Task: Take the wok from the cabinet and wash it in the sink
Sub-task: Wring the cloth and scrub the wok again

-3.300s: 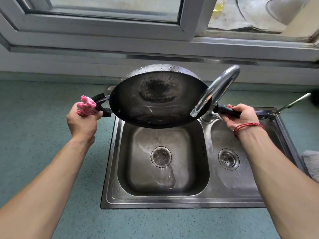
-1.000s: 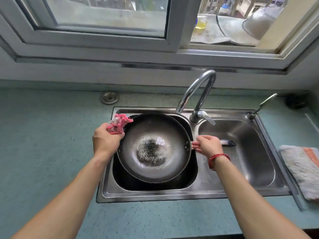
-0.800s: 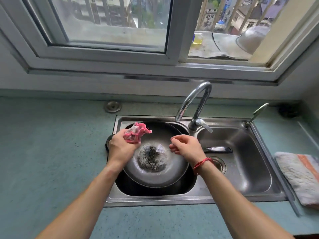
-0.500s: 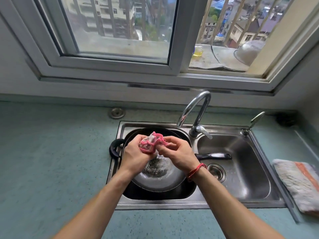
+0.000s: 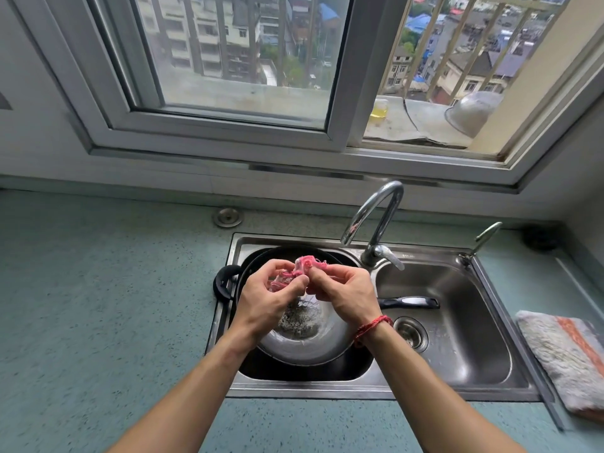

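Note:
The dark wok [image 5: 304,341] rests upright in the left basin of the steel double sink [image 5: 457,385], its long black handle [image 5: 408,302] lying across into the right basin and its loop handle [image 5: 225,282] over the left rim. Above the wok, my left hand [image 5: 271,302] and my right hand [image 5: 346,292] both grip a pink scrubbing cloth [image 5: 300,269] between them. Neither hand touches the wok. My hands hide part of its inside.
A curved chrome faucet [image 5: 376,220] stands behind the sink divider, spout over the left basin. A small side tap [image 5: 483,237] is at the back right. A folded towel [image 5: 568,358] lies on the green counter at right. A window runs along the wall behind.
The wok went from being held tilted over the sink to resting in the left basin. My right hand let go of its handle and joined my left hand on the pink cloth.

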Available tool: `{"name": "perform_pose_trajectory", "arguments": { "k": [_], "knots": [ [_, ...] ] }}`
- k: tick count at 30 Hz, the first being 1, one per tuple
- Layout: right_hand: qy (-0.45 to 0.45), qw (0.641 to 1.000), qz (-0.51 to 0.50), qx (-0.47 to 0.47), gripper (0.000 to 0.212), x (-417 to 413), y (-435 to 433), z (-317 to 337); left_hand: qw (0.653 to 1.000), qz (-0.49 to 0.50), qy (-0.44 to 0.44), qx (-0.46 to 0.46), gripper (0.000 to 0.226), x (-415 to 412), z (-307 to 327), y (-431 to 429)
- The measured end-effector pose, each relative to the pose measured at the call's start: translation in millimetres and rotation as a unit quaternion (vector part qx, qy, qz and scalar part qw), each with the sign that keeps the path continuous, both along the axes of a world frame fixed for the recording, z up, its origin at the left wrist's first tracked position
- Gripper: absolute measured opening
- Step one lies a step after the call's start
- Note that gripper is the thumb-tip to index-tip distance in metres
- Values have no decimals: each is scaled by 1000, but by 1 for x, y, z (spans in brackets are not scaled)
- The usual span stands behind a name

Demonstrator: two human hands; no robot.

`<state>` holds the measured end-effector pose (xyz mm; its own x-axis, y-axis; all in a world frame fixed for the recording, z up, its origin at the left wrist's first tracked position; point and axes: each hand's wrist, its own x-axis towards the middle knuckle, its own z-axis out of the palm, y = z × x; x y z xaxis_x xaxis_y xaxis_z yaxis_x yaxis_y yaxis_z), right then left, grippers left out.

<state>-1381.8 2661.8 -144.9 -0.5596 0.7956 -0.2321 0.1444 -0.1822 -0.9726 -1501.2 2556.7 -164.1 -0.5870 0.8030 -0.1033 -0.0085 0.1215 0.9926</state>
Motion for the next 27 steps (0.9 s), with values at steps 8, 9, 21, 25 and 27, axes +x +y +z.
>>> {"name": "perform_pose_trajectory", "arguments": {
  "k": [8, 9, 21, 25, 27],
  "knots": [
    [-42, 998, -30, 43, 8, 0, 2, 11, 996, 39, -75, 17, 11, 0, 9, 8],
    [-27, 998, -57, 8, 9, 0, 3, 13, 996, 53, -74, 16, 14, -1, 10, 10],
    [85, 963, -70, -247, 27, 1, 13, 28, 970, 104, -218, 33, 23, -5, 20, 20],
    [82, 963, -40, -253, 30, 1, 13, 28, 972, 93, -208, 58, 14, -7, 20, 16],
    [72, 967, -33, -242, 31, -1, 13, 29, 975, 65, -197, 74, 28, -8, 19, 14]
  ]
}}
